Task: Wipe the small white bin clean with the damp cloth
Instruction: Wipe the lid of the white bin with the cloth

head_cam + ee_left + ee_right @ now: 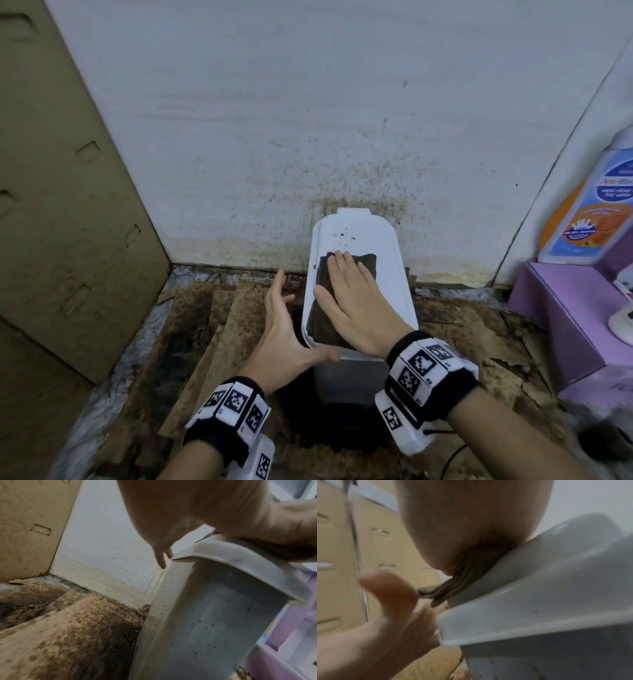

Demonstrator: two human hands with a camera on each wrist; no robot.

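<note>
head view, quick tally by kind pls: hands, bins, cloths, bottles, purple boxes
hands: 2, left hand beside the bin, right hand flat on the cloth
white bin: 1
dark cloth: 1, on the bin lid
bottle: 1, at the right edge
purple box: 1
total: 6

A grimy home storage corner: stained wall (274,137), cardboard box (61,205), handwash bottle (589,212), mouldy floor (205,342).
</note>
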